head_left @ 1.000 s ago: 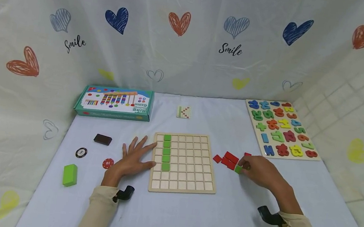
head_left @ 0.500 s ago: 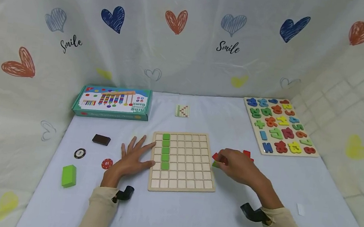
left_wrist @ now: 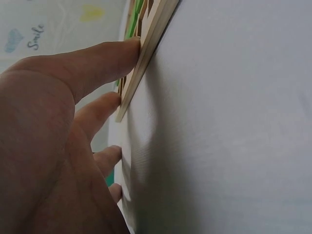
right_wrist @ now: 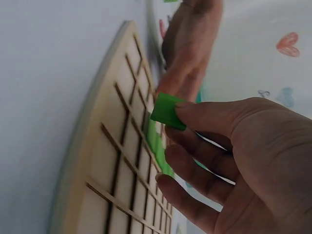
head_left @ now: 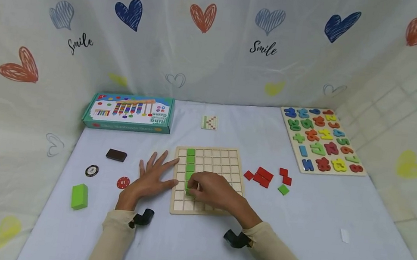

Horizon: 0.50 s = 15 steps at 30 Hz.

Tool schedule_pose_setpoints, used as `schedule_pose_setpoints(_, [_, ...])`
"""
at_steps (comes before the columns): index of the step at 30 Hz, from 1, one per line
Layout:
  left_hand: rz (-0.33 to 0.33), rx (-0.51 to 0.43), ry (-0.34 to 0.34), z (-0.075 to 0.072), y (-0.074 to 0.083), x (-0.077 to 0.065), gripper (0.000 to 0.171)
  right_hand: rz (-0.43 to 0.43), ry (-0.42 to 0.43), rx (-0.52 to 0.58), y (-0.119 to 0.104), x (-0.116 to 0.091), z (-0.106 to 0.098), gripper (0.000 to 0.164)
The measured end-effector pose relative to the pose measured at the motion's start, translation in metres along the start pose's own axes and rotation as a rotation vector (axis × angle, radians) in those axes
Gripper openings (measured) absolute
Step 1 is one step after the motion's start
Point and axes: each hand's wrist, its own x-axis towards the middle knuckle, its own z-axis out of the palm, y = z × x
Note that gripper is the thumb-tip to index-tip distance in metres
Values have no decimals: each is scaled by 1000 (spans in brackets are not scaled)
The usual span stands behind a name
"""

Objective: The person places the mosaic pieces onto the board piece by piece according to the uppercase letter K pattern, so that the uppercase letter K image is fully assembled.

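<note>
My right hand (head_left: 213, 190) pinches a green square tile (right_wrist: 167, 111) between thumb and fingers, close over the wooden grid board (head_left: 223, 153). In the head view this hand covers part of the board's lower middle. A column of green tiles (head_left: 191, 159) runs down the second column of cells from the board's top edge. My left hand (head_left: 152, 179) lies spread at the board's left side. Its thumb and a fingertip touch the wooden edge (left_wrist: 146, 61) in the left wrist view.
Several red tiles (head_left: 264, 174) and one green tile (head_left: 283, 189) lie right of the board. A pattern card (head_left: 209, 122), a game box (head_left: 129, 112) and a number puzzle (head_left: 322, 142) stand behind. At left are a dark block (head_left: 116, 155), two chips (head_left: 123, 182) and a green block (head_left: 79, 196).
My right hand has carried the green tile leftward from the red tiles to above the board, uncovering the loose tiles. The left hand stays at the board's edge.
</note>
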Motion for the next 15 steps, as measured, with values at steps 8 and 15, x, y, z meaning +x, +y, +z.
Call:
schedule_pose_setpoints(8, [1,13,-6,-1,1,0,77,30,-4,-26,4,4,20,6])
schedule_pose_setpoints(15, [9,-6,-2,0,0,0,76,19,11,11,6,4,20,5])
